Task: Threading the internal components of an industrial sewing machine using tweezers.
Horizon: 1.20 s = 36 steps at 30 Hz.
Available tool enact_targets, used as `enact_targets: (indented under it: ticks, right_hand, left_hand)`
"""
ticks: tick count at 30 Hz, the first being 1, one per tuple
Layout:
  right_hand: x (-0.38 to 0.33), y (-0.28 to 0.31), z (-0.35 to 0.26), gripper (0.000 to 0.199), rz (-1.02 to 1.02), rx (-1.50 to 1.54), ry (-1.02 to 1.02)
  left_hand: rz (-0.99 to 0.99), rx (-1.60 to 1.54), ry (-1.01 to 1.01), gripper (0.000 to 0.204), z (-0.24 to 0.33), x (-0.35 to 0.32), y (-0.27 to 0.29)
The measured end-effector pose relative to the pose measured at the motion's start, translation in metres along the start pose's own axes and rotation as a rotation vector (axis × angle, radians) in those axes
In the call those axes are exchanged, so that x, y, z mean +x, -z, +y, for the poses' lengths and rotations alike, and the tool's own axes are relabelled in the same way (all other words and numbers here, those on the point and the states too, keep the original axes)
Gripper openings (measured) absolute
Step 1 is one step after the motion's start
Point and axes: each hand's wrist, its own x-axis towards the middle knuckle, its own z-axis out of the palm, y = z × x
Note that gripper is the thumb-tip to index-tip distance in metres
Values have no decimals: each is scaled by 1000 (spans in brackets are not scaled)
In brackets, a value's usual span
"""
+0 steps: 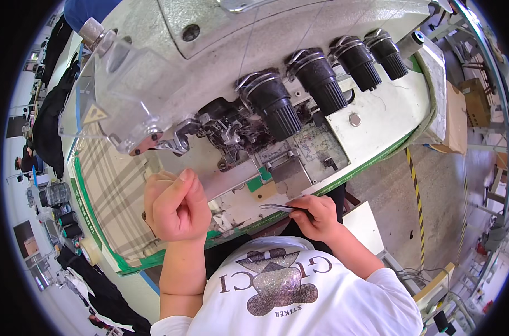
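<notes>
My left hand (177,210) is raised in front of the sewing machine (209,50), its thumb and forefinger pinched together. Whatever those fingertips hold, perhaps a thread, is too small to make out. A pair of dark tweezers (285,208) rests in my right hand (317,215), tips pointing left over the machine's front edge. Beyond my left hand are the needle and looper area (226,131) and a metal plate (223,178). An opened metal cover (291,176) sits just past the tweezers, beside small green pieces (259,180).
Several black tension knobs (274,106) jut from the machine's front, with fine threads running above. A clear guard (103,95) hangs at the left. Striped fabric or board (114,207) covers the table's left end. Cardboard boxes (456,117) stand at the right, and thread cones (69,224) at the left.
</notes>
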Motion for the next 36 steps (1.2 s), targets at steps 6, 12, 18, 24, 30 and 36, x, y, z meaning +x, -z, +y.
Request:
enact_targets:
  ticks: [6,12,18,24,30,36]
  right_hand:
    - [-1,0,1,18,22,4,9]
    - [-2,0,1,18,16,0,-5]
    - [-1,0,1,18,27,3,-4]
    - [-1,0,0,18,17,-16,-5]
    - [-2,-1,2,18,24,-14,-2]
    - [-2,0,2,18,14,-23,-1]
  left_hand:
    - [-11,-1,-18,22,0,1,1]
    - [-9,-21,-12,21,-1,0,1]
    - [1,-29,-16,21,-1,1,1]
    - [-13,-32,-12,22,-1,2,2]
    - [-15,-27,-8,22,0,2,2]
    - [-15,-40,6,22,-1,1,2]
